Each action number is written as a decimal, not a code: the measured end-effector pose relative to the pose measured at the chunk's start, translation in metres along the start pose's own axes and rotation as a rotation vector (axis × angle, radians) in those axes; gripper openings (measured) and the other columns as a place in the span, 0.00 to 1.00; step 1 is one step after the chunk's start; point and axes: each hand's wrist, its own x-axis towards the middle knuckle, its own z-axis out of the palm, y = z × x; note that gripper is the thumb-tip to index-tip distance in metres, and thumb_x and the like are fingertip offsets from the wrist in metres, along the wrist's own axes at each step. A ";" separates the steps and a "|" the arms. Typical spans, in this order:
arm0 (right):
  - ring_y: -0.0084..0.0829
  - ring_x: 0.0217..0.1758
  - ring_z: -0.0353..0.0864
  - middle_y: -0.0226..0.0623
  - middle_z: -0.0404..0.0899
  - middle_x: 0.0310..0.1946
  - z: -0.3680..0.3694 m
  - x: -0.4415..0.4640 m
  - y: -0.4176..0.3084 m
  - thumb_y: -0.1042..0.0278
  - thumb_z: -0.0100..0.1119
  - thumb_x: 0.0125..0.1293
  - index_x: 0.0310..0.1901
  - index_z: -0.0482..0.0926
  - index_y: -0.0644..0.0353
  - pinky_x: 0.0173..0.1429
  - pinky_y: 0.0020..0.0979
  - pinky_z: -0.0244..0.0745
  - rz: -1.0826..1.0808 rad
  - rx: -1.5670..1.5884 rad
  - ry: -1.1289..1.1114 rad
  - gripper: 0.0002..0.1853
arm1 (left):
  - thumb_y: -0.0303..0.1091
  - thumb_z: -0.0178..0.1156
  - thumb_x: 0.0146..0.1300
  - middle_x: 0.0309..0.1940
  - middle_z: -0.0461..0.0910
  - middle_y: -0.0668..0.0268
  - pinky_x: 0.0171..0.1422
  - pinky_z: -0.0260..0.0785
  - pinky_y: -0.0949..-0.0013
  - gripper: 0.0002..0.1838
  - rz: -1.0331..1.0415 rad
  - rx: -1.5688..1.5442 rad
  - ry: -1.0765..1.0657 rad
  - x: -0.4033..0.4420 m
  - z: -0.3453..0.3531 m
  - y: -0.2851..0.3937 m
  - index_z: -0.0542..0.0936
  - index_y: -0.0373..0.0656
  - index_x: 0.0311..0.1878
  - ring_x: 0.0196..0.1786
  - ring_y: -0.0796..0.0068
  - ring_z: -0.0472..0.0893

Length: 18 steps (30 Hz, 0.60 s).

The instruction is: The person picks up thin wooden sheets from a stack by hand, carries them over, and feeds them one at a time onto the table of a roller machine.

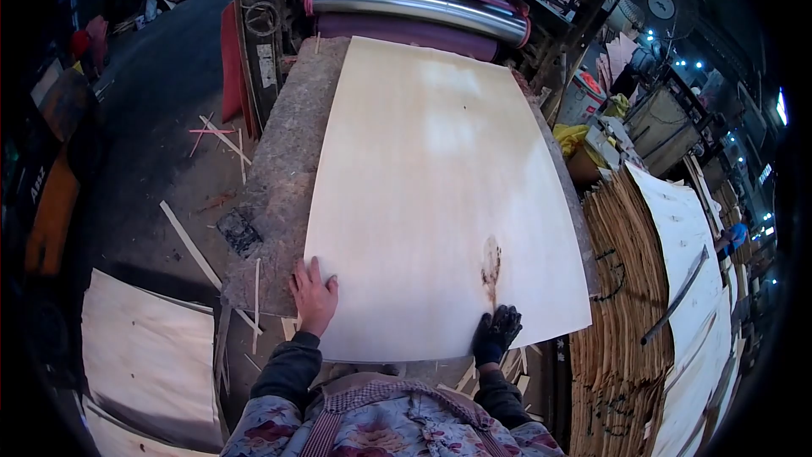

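A large pale wood veneer sheet (423,195) lies flat on a worn, stained table, its far end close to a machine with rollers. There is a brown knot mark on it near my right hand. My left hand (315,300), bare, rests on the sheet's left edge near the front corner with its fingers apart. Wearing a dark glove, my right hand (496,334) lies on the near edge with the fingers stretched forward. Neither hand appears to be closed around anything.
A shiny metal roller (414,10) spans the machine beyond the table (288,131). To the right stands a tall veneer stack (622,296) with a dark stick (677,296) on it. More veneer sheets (152,355) lie at lower left. Wood strips (190,241) litter the floor.
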 end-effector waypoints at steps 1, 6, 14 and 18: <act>0.50 0.78 0.51 0.49 0.60 0.72 0.001 0.000 0.001 0.52 0.48 0.71 0.66 0.70 0.59 0.78 0.55 0.39 -0.001 0.000 0.000 0.27 | 0.44 0.62 0.60 0.67 0.61 0.46 0.74 0.52 0.42 0.35 0.000 0.000 0.003 0.000 0.000 0.000 0.66 0.41 0.68 0.70 0.46 0.62; 0.51 0.77 0.52 0.50 0.62 0.71 0.005 0.001 0.002 0.53 0.49 0.70 0.65 0.71 0.59 0.78 0.56 0.41 -0.017 -0.023 0.006 0.27 | 0.44 0.62 0.60 0.67 0.61 0.46 0.73 0.52 0.42 0.34 0.000 -0.026 0.008 0.000 -0.002 -0.001 0.66 0.42 0.68 0.70 0.45 0.62; 0.52 0.77 0.52 0.50 0.61 0.71 0.000 0.000 0.001 0.53 0.49 0.70 0.67 0.69 0.60 0.78 0.56 0.41 -0.063 -0.034 0.029 0.28 | 0.45 0.61 0.60 0.67 0.61 0.47 0.73 0.52 0.41 0.35 -0.034 -0.036 -0.002 0.001 -0.004 0.000 0.66 0.41 0.68 0.70 0.46 0.62; 0.51 0.78 0.51 0.50 0.60 0.72 -0.002 0.000 0.000 0.51 0.47 0.71 0.68 0.67 0.61 0.78 0.54 0.39 -0.041 -0.010 -0.014 0.29 | 0.45 0.61 0.60 0.68 0.60 0.47 0.74 0.52 0.42 0.35 -0.027 -0.040 -0.003 0.001 -0.005 -0.001 0.66 0.42 0.68 0.70 0.47 0.62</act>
